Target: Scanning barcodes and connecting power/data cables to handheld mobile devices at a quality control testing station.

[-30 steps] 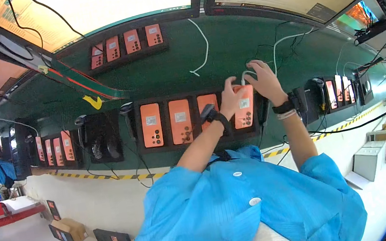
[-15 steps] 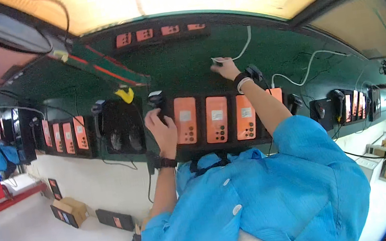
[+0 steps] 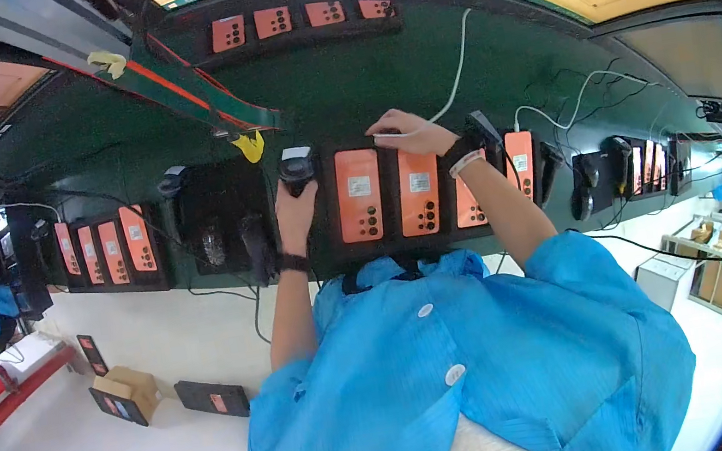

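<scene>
The left hand (image 3: 296, 214) grips a black handheld scanner (image 3: 296, 166); the right hand (image 3: 408, 133) pinches a thin white cable (image 3: 456, 71) above flat orange devices (image 3: 359, 194).

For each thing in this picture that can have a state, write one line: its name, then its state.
Left hand: closed around the black handheld scanner.
Black handheld scanner: upright, held at the bench edge.
Right hand: fingers on the white cable.
White cable: loose, curving up across the green bench.
Orange devices: lying flat in a black tray, side by side.
</scene>
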`<state>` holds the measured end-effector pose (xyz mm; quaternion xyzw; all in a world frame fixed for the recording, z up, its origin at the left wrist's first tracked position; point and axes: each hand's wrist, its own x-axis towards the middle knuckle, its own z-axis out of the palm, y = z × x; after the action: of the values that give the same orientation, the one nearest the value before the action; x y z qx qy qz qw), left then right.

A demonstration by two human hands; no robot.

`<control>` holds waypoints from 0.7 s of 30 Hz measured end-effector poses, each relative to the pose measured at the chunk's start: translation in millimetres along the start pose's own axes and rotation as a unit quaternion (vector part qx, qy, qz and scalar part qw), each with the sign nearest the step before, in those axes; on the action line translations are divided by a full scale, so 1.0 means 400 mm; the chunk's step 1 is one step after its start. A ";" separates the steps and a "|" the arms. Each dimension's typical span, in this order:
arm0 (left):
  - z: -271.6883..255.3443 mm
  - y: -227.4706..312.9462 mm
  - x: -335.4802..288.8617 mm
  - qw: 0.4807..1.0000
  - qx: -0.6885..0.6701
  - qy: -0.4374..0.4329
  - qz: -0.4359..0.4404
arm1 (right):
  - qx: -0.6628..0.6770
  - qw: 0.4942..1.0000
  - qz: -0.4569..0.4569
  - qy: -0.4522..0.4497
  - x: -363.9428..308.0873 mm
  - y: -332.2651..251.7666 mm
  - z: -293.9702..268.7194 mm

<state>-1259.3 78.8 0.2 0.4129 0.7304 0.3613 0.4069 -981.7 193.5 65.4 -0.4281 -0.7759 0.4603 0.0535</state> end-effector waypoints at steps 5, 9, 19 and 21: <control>-0.074 0.121 -0.143 0.996 -0.017 -0.061 -0.065 | 0.107 0.978 0.092 0.156 -0.009 -0.068 0.044; -0.091 0.140 -0.215 0.989 -0.036 -0.111 -0.095 | -0.160 0.968 -0.026 0.192 -0.038 -0.066 0.123; -0.053 0.114 -0.270 0.983 -0.022 -0.158 -0.091 | -0.194 0.950 -0.095 0.226 -0.047 -0.060 0.170; -0.052 0.127 -0.276 0.982 -0.027 -0.161 -0.099 | -0.192 0.950 -0.098 0.226 -0.050 -0.063 0.172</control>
<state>-1225.8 -3.8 85.3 0.3802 0.6824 0.2674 0.5642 -1017.6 128.0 51.3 -0.4449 -0.8553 0.1868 0.1890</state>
